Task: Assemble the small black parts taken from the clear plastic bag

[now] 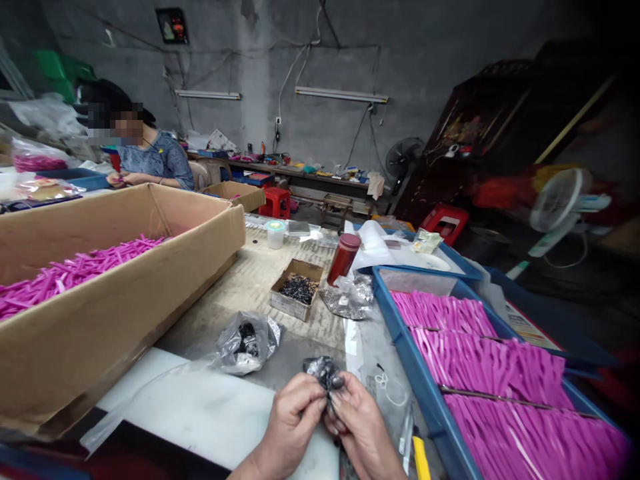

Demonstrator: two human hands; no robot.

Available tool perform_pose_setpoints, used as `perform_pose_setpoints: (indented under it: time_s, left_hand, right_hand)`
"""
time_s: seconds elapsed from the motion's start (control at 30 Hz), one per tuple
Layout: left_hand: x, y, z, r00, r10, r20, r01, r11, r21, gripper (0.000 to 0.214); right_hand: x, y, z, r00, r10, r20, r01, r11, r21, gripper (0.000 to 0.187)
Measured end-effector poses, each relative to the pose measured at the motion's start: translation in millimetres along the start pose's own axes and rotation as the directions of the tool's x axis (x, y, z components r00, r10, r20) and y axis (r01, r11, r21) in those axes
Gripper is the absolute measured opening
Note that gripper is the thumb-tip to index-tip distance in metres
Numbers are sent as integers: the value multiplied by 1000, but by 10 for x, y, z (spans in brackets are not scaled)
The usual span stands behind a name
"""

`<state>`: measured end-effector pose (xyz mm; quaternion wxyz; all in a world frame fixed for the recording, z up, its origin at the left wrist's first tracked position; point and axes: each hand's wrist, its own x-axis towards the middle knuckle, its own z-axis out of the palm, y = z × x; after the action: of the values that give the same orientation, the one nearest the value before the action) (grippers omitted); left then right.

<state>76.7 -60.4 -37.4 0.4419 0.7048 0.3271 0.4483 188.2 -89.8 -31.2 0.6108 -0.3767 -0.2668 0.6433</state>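
Both my hands meet low in the middle of the head view, over the front edge of a white sheet (pixel 220 413). Between them is a small crumpled plastic bag (pixel 320 368), dark and shiny, its contents too unclear to name. My left hand (pixel 296 417) pinches the bag's side with thumb and forefinger. My right hand (pixel 356 417) grips it from the other side, fingers curled round. Beyond my left hand lies an open clear bag (pixel 245 343) holding black pieces. Farther back, a small cardboard box (pixel 296 290) contains small black parts.
At left stands a large carton (pixel 125 327) of pink strips. On the right, a blue tray (pixel 420 387) holds rows of pink strips. A dark red cup (pixel 344 257), a foil packet (pixel 350 298) and a yellow-handled cutter (pixel 421 459) lie around. Another person (pixel 155 157) sits at the far left.
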Motion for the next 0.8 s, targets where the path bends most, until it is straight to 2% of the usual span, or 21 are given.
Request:
perform_pose_setpoints:
  time_s: [0.2, 0.47, 0.8]
  left_hand:
    - [24, -18, 9, 998, -67, -8, 66, 994, -83, 13]
    - [40, -3, 3, 991, -137, 2, 136, 978, -160, 14]
    - [54, -14, -33, 990, -139, -17, 136, 982, -130, 15]
  right_hand:
    - [13, 17, 4, 999, -25, -26, 24, 998, -52, 19]
    - [14, 12, 4, 999, -42, -4, 42, 999, -25, 15]
    - [92, 67, -25, 997, -40, -59, 40, 999, -13, 29]
